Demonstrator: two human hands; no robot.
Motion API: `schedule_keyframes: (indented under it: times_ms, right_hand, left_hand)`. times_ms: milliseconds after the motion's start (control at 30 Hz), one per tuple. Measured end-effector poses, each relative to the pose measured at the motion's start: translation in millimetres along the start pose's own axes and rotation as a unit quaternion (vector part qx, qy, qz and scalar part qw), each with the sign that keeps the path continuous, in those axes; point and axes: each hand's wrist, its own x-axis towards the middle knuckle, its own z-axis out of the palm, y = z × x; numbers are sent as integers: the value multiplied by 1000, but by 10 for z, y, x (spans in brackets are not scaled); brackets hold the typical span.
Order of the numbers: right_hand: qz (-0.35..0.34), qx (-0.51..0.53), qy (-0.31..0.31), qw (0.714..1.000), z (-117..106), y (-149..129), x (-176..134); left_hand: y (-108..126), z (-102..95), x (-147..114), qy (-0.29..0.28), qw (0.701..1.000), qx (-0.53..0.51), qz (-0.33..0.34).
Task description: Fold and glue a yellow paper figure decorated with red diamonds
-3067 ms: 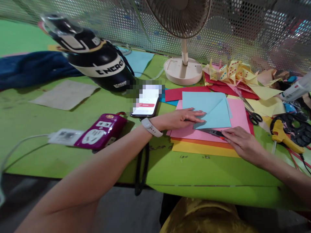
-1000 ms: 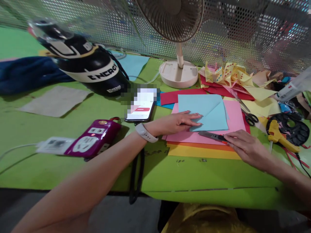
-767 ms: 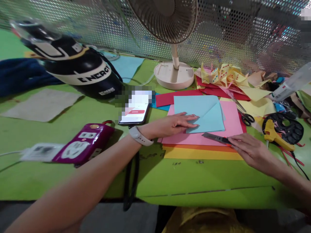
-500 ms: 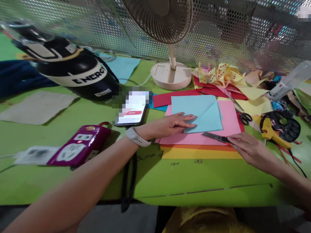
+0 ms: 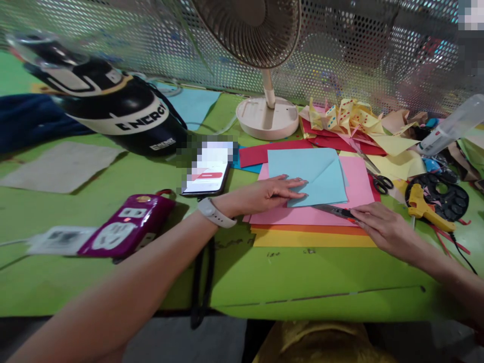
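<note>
A folded light blue sheet of paper (image 5: pixel 302 166) lies on a stack of pink paper (image 5: pixel 359 176), with orange and yellow sheets (image 5: pixel 313 239) showing below. My left hand (image 5: pixel 270 195) rests flat on the blue sheet's lower left part, fingers stretched out. My right hand (image 5: pixel 378 224) grips a utility knife (image 5: pixel 335 209), its blade pointing left. The blade's tip lies at the lower edge of the blue sheet, close to my left fingertips; whether it is between the folded layers I cannot tell.
Behind the papers stands a fan (image 5: pixel 267 118). A phone (image 5: pixel 207 171), a purple power strip (image 5: pixel 126 227) and a large black bottle (image 5: pixel 124 111) are at left. Scissors (image 5: pixel 381 183), a yellow glue gun (image 5: pixel 429 209) and paper scraps (image 5: pixel 351 118) lie at right.
My right hand has moved the knife slightly up and left, bringing its blade to the blue sheet's lower edge. My left hand stays in place on the paper.
</note>
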Motion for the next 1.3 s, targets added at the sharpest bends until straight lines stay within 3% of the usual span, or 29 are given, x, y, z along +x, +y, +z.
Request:
schedule_keyframes:
  times_ms: [500, 800, 933, 1133, 1233, 1300]
  right_hand:
    - [-27, 21, 11, 999, 214, -121, 279]
    - [-1, 57, -15, 998, 259, -178, 344]
    - [-31, 49, -9, 998, 277, -146, 367]
    - [-140, 66, -40, 987, 223, -204, 333]
    - [-116, 50, -23, 992, 140, -210, 246]
    - [-59, 47, 23, 997, 78, -150, 162]
  left_hand:
    - [64, -25, 21, -27, 999, 8, -22]
    - [57, -16, 12, -3, 1000, -8, -1]
    - [54, -19, 13, -8, 1000, -3, -9]
    - [-14, 14, -14, -12, 1000, 17, 1]
    - [-30, 68, -24, 19, 1000, 22, 11]
    - [-11, 106, -19, 82, 996, 29, -6]
